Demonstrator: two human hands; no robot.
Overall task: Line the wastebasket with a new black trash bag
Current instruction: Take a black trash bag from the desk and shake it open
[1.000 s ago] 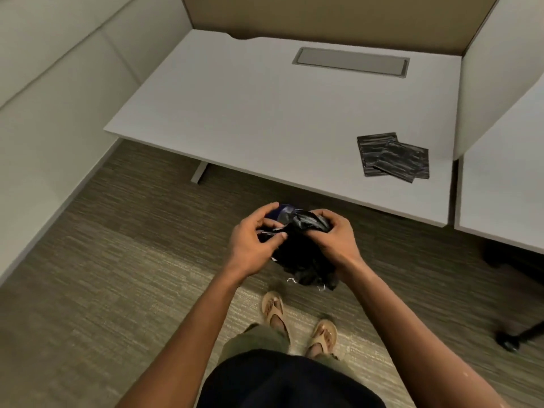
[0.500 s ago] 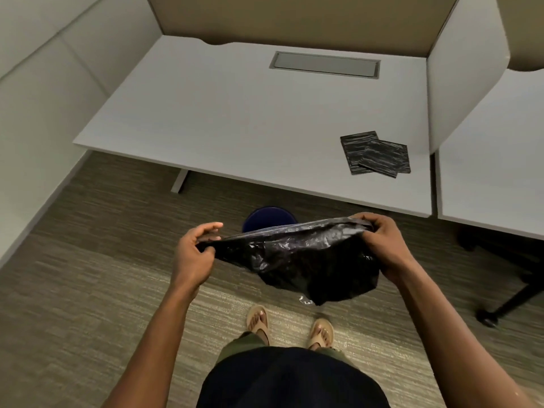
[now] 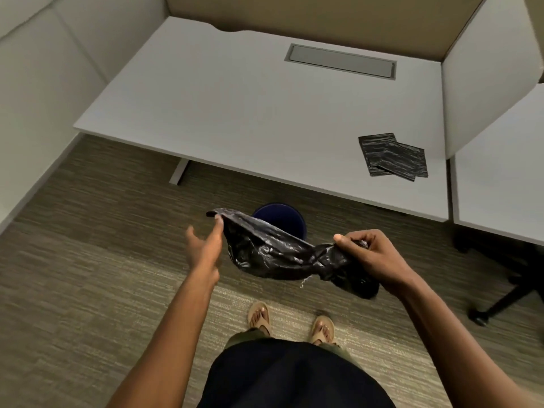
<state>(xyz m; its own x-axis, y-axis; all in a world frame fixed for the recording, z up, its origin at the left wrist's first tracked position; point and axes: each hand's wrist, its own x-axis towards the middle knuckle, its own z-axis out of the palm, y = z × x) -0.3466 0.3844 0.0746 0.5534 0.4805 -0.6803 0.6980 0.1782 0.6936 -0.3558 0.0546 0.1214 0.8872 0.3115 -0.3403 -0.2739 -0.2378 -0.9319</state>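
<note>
Since 0.5 s ago, bunched rightward: trash bag (image 3: 273, 254) clamped in right hand (image 3: 379, 257); left hand (image 3: 206, 245) apart, barely touching. Could slip off, missing wastebasket (image 3: 279, 214).

Wastebasket (image 3: 279, 213) half behind trash bag (image 3: 270, 248)

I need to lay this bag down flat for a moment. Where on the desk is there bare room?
The white desk is bare from its left edge to the folded black bags near the right divider, and forward of the grey cable hatch. Only that right front corner is crowded.
</note>
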